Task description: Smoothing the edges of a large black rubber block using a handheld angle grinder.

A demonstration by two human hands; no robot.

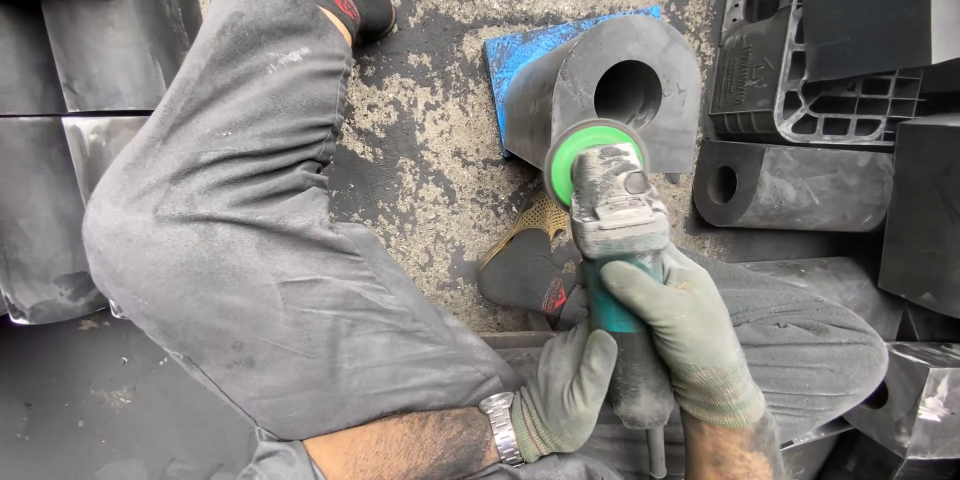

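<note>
Both gloved hands hold a dusty angle grinder (pixel 617 230) with a green disc (pixel 590 145). My left hand (pixel 565 390) wraps the lower handle from the left. My right hand (pixel 690 335) grips the teal body from the right. The disc rests against the front face of a black rubber block (pixel 560 100) with a round hole through it. The block stands on a blue sheet (pixel 510 55) on the stained concrete floor. A watch sits on my left wrist.
My grey-trousered legs are folded to the left and right, with a black-socked foot (pixel 530 275) just below the block. Similar black blocks (pixel 790 185) and a black plastic crate (pixel 800 90) lie on the right. Dark slabs (pixel 60 140) line the left side.
</note>
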